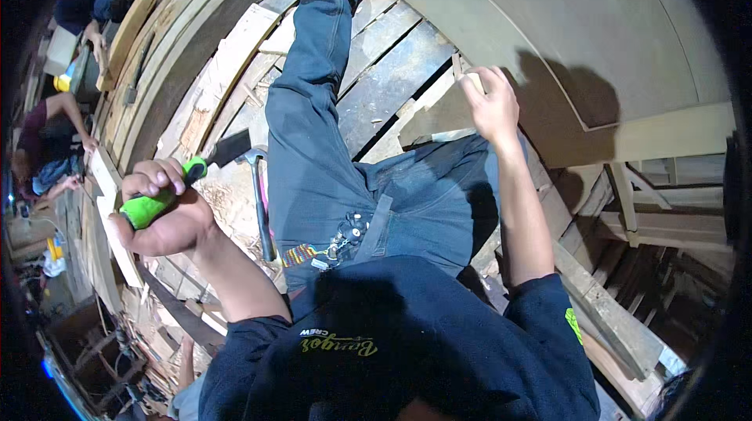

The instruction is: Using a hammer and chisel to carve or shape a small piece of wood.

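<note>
Left hand (174, 219) grips a green-handled chisel (196, 170) (dark-bladed), right hand (495, 108) clasps a wooden piece (445, 113).

Mixed light: bright and cool mid-frame, dim toward the rim. Main light seems to fall from the left; right hand (495, 109) throws a hard dark shadow onto large panel (650, 37). Pale plank (235, 51), upper left, nearly washed out. Dark shirt (470, 327) loses detail under heavy shadow. Fisheye: black corners, bowed straight edges. Far-left co-worker (69, 110) murky, soft. Small blue glare, lower-left rim. Left hand (174, 221) reasonably sharp.
</note>
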`<state>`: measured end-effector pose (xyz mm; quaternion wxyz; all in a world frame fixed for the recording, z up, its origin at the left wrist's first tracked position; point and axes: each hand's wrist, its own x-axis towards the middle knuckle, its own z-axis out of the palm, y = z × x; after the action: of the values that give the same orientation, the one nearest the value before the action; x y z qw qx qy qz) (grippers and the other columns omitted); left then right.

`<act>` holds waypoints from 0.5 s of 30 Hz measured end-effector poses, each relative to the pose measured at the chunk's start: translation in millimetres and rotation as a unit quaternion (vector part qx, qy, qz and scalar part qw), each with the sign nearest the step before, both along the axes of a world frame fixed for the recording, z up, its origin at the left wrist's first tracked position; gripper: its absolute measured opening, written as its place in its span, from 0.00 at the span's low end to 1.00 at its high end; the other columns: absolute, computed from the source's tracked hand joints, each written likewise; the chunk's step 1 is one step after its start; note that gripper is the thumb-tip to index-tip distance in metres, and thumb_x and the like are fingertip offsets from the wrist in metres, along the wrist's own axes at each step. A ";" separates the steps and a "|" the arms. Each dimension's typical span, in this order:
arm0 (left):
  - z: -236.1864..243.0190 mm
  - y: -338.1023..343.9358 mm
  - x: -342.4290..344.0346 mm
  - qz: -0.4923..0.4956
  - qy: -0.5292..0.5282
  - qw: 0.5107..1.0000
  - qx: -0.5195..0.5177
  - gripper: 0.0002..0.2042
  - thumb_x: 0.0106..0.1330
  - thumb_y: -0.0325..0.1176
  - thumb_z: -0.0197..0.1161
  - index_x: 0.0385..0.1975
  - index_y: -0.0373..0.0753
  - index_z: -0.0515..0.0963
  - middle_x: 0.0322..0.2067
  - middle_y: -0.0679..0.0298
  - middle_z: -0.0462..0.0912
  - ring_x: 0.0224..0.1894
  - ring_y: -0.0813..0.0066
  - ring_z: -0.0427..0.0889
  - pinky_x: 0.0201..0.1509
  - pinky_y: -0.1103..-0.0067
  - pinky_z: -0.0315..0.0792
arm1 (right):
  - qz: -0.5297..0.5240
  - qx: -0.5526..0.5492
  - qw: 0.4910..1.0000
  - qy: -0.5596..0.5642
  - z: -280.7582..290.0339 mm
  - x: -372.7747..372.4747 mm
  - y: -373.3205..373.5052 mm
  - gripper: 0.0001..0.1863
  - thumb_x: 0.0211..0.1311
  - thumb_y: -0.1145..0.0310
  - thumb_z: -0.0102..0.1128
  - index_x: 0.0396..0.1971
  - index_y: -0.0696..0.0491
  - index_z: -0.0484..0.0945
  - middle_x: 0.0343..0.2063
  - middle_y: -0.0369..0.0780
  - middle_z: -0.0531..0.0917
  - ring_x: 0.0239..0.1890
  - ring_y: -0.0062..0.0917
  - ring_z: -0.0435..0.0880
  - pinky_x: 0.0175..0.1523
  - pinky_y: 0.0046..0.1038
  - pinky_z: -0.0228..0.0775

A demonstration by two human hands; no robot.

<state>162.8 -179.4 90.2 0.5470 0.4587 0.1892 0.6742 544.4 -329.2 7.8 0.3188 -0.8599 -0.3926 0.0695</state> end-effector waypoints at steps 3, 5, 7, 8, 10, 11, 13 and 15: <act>-2.0 -6.6 3.8 0.042 0.051 0.998 -0.015 0.28 0.63 0.59 0.44 0.20 0.35 0.69 0.22 0.56 0.69 0.21 0.70 0.64 0.27 0.79 0.59 | -0.008 -0.009 1.000 0.007 4.7 -6.5 -1.2 0.21 0.56 0.50 0.58 0.38 0.52 0.83 0.44 0.41 0.81 0.48 0.39 0.79 0.52 0.36 0.70; -0.8 -12.8 7.2 0.040 0.085 0.995 -0.014 0.27 0.64 0.57 0.45 0.21 0.35 0.69 0.23 0.55 0.70 0.21 0.70 0.64 0.25 0.79 0.59 | -0.023 -0.001 1.000 0.006 0.2 -8.0 -5.3 0.21 0.56 0.50 0.58 0.37 0.52 0.83 0.45 0.40 0.81 0.48 0.39 0.80 0.52 0.36 0.70; 2.1 -15.0 13.2 0.027 0.089 0.996 -0.004 0.28 0.65 0.58 0.42 0.19 0.36 0.68 0.21 0.56 0.70 0.20 0.71 0.65 0.23 0.80 0.59 | -0.037 0.006 0.999 0.001 -7.0 -8.6 -10.9 0.20 0.55 0.50 0.59 0.37 0.52 0.83 0.45 0.40 0.81 0.48 0.39 0.80 0.52 0.36 0.70; 5.1 -17.5 16.7 0.018 0.082 0.996 0.000 0.28 0.65 0.58 0.43 0.19 0.36 0.68 0.21 0.56 0.70 0.19 0.71 0.64 0.22 0.80 0.59 | -0.025 0.015 0.999 -0.019 -6.8 -11.9 -14.1 0.20 0.55 0.51 0.59 0.37 0.52 0.83 0.44 0.40 0.81 0.48 0.39 0.80 0.51 0.37 0.70; 8.7 -18.8 16.4 -0.013 0.056 0.998 0.000 0.28 0.65 0.58 0.43 0.19 0.36 0.68 0.21 0.57 0.69 0.19 0.72 0.64 0.22 0.80 0.59 | -0.021 0.040 0.999 -0.002 -2.9 -18.6 -23.3 0.18 0.52 0.53 0.61 0.35 0.51 0.82 0.40 0.41 0.81 0.45 0.40 0.80 0.49 0.38 0.70; 10.9 -20.5 16.6 -0.039 0.031 0.999 -0.003 0.28 0.65 0.58 0.43 0.19 0.36 0.68 0.21 0.57 0.69 0.19 0.72 0.64 0.22 0.80 0.59 | -0.025 0.045 0.999 -0.004 -3.6 -20.2 -28.2 0.18 0.52 0.53 0.61 0.35 0.51 0.82 0.40 0.41 0.81 0.45 0.40 0.80 0.49 0.38 0.70; 16.3 -22.9 15.5 -0.061 0.030 0.998 0.011 0.28 0.65 0.58 0.43 0.19 0.36 0.68 0.21 0.57 0.69 0.19 0.72 0.63 0.22 0.81 0.59 | -0.030 0.079 0.996 -0.022 -11.7 -22.8 -36.7 0.15 0.52 0.55 0.61 0.34 0.50 0.82 0.37 0.41 0.80 0.43 0.41 0.80 0.47 0.38 0.71; 21.1 -27.9 13.6 -0.059 0.021 0.998 -0.011 0.27 0.65 0.58 0.43 0.19 0.36 0.68 0.21 0.58 0.68 0.19 0.72 0.63 0.22 0.81 0.59 | -0.029 0.088 0.995 -0.030 -11.6 -27.9 -44.0 0.14 0.52 0.56 0.61 0.33 0.49 0.82 0.37 0.41 0.80 0.43 0.40 0.80 0.47 0.38 0.71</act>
<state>176.4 -207.3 111.2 0.5868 0.4773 0.1807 0.6286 516.5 -373.3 -3.8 0.3827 -0.8416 -0.3811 -0.0007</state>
